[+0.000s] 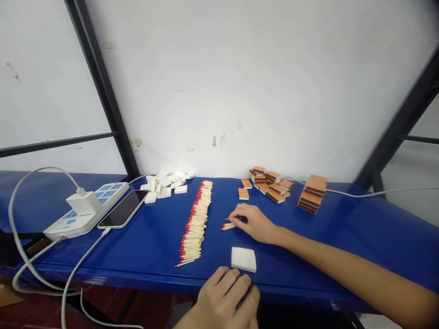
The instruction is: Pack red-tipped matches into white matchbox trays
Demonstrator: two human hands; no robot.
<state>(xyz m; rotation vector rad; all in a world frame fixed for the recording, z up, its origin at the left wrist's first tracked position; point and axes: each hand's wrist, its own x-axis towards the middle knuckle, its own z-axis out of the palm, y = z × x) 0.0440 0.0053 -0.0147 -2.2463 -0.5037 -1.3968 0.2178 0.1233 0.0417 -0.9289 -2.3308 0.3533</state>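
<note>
Long Row of Matches (196, 221) Lines Blue Table (154, 242)

A stray nudge could scatter the row, too dense to count. Past one phone (124, 209) lie that row; the left hand (228, 294), loosely curled, grip hidden; one lone white tray (243, 259); the right hand (255, 224) at three visible loose matches (227, 226), pinch unclear; one stack of brown boxes (312, 194).

wooden matches (197, 224), glossy smooth tabletop (147, 242)
</note>
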